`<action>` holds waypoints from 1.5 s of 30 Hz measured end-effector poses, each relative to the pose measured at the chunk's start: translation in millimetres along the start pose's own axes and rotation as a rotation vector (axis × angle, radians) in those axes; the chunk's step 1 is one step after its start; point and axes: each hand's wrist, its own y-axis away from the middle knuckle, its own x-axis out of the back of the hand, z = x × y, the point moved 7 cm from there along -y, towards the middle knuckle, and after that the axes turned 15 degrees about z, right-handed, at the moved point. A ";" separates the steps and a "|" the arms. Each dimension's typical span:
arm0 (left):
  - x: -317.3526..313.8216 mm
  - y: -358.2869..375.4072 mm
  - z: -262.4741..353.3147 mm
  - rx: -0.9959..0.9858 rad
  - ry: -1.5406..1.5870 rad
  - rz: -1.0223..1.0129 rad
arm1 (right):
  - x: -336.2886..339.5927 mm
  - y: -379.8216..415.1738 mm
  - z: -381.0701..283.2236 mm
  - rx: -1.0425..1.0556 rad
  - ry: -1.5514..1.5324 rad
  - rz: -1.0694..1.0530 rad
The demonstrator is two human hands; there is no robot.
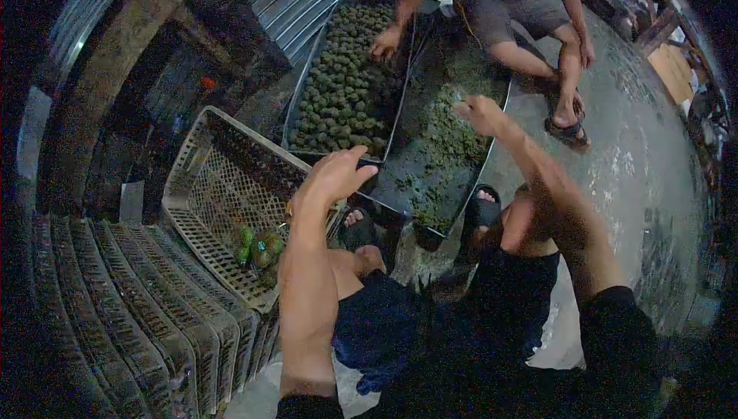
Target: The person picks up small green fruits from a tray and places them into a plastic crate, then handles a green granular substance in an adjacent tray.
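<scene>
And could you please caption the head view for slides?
Left hand near a tray of dark balls, right hand over a second tray of crumbly material.

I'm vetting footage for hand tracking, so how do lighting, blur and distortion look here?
Head view: wide-angle distortion bows the stacked crates; dim, uneven light, with near-black, grainy borders; pale sheen on the corrugated metal; right hand soft, perhaps from motion, its fingertips hard to make out; left hand clearer in outline.
</scene>
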 end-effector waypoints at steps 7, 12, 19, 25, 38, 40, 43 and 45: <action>0.4 -7.1 6.2 0.024 0.000 -0.006 | -2.1 -18.0 3.6 0.175 -0.541 0.136; -8.8 -15.4 14.4 -0.050 -0.038 -0.016 | 44.4 -20.1 -25.5 -0.132 0.052 0.236; -3.3 -11.8 29.3 -0.019 -0.024 -0.021 | 38.6 -8.7 -12.2 -0.116 -0.047 0.264; -8.8 -10.7 27.6 -0.034 -0.013 -0.024 | 6.0 -4.5 -4.3 0.094 0.095 0.130; -11.6 -5.6 37.9 -0.058 -0.056 -0.017 | 48.4 -12.0 5.8 -0.501 -0.398 0.260; -10.9 -3.5 43.5 -0.068 -0.038 -0.012 | 43.9 -1.7 16.4 -0.728 -0.988 0.197; -11.9 -2.2 50.2 -0.024 -0.090 -0.072 | 61.3 -7.5 50.0 -0.791 -1.367 0.473; -11.5 -2.1 56.0 -0.048 -0.091 -0.056 | 58.2 -7.9 61.6 -0.852 -1.446 0.452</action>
